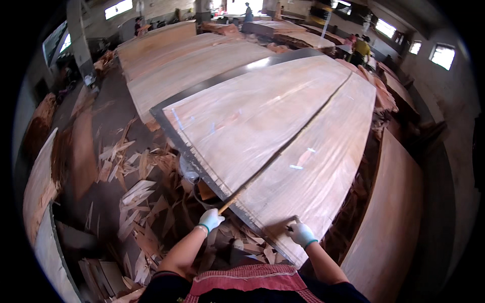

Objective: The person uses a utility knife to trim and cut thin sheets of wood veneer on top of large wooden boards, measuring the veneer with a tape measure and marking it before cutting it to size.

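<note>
A large pale wood veneer sheet (252, 121) lies on a dark-topped table (194, 156) in front of me. Diagonally across it runs a long thin stick (283, 146), yellowish at the near end and dark farther along. My left hand (211, 219), in a white glove, is closed around its near end just off the table's edge. My right hand (302, 233), gloved too, is over the near right part of the sheet, its fingers closed around a small dark object whose kind I cannot make out. Bits of whitish tape (297, 166) show on the veneer.
Broken veneer scraps (146, 222) litter the floor at left and under the table. Behind stands a stack of veneer sheets (192, 60). A long wood panel (389, 212) leans at right, a curved sheet (40, 187) at left. A person in yellow (360, 50) is far right.
</note>
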A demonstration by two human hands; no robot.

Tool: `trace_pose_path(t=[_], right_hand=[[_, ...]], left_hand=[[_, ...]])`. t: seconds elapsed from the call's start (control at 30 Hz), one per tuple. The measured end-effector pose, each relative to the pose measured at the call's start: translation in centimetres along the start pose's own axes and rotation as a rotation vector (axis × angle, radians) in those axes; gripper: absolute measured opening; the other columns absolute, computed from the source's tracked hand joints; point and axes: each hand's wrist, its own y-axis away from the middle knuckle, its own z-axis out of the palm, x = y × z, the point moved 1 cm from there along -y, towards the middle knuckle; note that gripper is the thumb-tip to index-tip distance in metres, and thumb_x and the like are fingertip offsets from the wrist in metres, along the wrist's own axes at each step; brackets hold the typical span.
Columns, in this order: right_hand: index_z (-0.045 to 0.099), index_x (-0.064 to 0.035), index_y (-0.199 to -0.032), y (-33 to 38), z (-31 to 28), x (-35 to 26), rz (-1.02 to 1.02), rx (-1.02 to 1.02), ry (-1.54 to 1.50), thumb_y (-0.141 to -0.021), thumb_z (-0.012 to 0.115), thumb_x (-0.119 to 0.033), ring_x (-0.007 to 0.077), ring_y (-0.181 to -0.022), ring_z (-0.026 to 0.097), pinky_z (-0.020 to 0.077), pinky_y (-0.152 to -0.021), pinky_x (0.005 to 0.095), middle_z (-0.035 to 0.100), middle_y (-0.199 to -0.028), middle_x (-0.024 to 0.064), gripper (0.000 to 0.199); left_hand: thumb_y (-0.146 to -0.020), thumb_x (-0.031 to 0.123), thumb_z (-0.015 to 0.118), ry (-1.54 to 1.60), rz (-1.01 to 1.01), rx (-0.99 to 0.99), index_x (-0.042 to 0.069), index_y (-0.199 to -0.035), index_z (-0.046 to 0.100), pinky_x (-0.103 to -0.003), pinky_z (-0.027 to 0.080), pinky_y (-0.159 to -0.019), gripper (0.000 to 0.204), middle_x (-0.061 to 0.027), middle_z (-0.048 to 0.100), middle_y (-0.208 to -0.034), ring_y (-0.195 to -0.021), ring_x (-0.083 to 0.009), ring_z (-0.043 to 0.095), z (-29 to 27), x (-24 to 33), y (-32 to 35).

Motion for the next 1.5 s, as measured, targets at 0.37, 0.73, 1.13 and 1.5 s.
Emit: trace_pose_path(t=[0.37,0.73,1.13,1.5], right_hand=[[0.065,-0.0014,-0.077,-1.3,0.1,-2.5,0.071,0.162,-0.111,-0.083,0.063,-0.028,0.0411,-0.070,0.061,0.0482,-0.062,0.0481,0.063,-0.083,0.0255,0.028],[0.062,0.0019,-0.087,-4.4,0.2,-4.1,0.800,0.173,-0.654,-0.086,0.060,-0.013,0.0160,-0.053,0.058,0.0490,-0.048,0.0283,0.062,-0.072,0.0080,0.016],[0.061,-0.0012,-0.108,-29.1,0.3,-29.7,0.496,0.075,-0.894,-0.095,0.055,-0.027,0.0091,-0.062,0.055,0.0438,-0.054,0.0225,0.064,-0.083,0.0023,0.030],[0.060,-0.0007,-0.098,-55.3,-7.0,-44.5,0.394,0.197,-1.176,-0.089,0.064,-0.029,0.0123,-0.063,0.058,0.0418,-0.051,0.0254,0.061,-0.082,0.0033,0.030]], left_hand=[[-0.089,0.031,0.063,0.298,0.157,-0.061,0.005,-0.092,0.059,-0.032,0.044,-0.049,0.026,-0.0023,0.051,-0.062,-0.052,-0.0158,0.052,-14.0,1.5,-6.6],[-0.088,0.040,0.057,-0.177,0.218,0.175,0.009,-0.084,0.054,-0.051,0.045,-0.060,0.031,-0.0176,0.061,-0.073,-0.070,-0.0405,0.060,-22.5,-9.6,-12.6],[-0.084,0.033,0.061,-0.257,-0.097,0.874,0.008,-0.122,0.048,-0.046,0.043,-0.092,0.048,-0.0228,0.059,-0.115,-0.109,-0.0375,0.056,-46.9,-19.2,-44.6],[-0.072,0.006,0.066,-0.248,0.709,0.715,0.009,-0.091,0.062,-0.045,0.043,-0.084,0.020,-0.0111,0.053,-0.090,-0.091,-0.0300,0.053,-38.8,-0.9,-30.9]])
